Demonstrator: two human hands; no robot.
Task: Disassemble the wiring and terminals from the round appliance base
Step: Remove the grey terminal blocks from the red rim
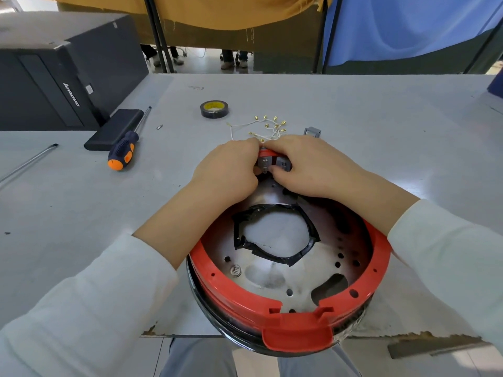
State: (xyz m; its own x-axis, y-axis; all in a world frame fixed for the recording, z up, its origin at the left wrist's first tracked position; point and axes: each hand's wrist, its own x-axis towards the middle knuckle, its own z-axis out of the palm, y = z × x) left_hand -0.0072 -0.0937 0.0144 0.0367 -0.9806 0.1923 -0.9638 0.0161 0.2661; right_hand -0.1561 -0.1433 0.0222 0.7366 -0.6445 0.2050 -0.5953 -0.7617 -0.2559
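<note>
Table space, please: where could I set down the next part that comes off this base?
Bare table lies left of the round base, nearer than the screwdriver. Another free patch lies right of the base, nearer than the small grey part. It is crowded beyond both hands, where the loose wires with brass terminals and the tape roll lie.

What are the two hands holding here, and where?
Both the left hand and right hand grip the grey terminal block at the round base's far rim.

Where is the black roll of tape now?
Head view: the black roll of tape lies on the grey table, beyond the hands, left of the brass-tipped white wires.
</note>
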